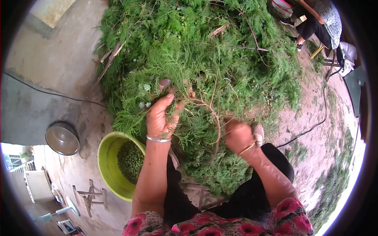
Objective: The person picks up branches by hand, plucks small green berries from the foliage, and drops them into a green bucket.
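Observation:
My left hand (160, 118), with a silver bangle at its wrist, is closed on a leafy evergreen branch (214, 112). The branch's brown stem curves down to the right, and feathery green sprays spread around my fingers. To the right of that stem, my right hand (239, 137) is curled in a fist and somewhat blurred. What it holds, if anything, cannot be made out. A lime-green bucket (105, 157) beside my left forearm contains many small green cones or seeds (132, 161).
A big heap of cut evergreen branches (197, 35) rises in front of me. A metal bowl (62, 138) and a small wooden stool (89, 198) stand to the left. Black cables (51, 91) cross the floor. Another person (321, 23) sits at upper right.

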`<state>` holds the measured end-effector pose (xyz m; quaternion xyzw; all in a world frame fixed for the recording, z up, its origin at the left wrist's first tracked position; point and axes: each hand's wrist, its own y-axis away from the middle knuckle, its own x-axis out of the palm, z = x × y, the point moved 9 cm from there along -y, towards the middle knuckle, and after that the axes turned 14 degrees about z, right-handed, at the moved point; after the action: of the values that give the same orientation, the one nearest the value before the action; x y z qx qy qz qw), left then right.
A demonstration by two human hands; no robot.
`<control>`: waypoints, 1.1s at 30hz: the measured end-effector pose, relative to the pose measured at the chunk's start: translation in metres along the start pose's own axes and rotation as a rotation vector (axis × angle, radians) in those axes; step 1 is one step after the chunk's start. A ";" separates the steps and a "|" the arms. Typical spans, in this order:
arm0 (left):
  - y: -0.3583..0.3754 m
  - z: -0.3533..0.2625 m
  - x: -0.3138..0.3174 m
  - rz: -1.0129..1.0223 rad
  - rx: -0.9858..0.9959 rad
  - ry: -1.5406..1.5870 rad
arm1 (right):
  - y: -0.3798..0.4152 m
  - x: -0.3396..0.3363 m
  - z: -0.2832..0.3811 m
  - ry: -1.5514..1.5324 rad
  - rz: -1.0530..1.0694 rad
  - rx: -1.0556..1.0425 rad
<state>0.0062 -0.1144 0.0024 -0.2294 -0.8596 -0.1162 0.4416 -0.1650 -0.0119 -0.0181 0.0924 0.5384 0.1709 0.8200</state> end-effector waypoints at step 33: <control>0.032 0.102 0.064 0.190 -0.411 -0.441 | 0.019 -0.074 0.016 0.061 -0.456 -0.334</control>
<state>-0.0825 -0.0271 -0.0054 -0.4127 -0.8679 -0.1931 0.1980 -0.1803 -0.0217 0.0583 -0.1724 0.5340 0.0710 0.8247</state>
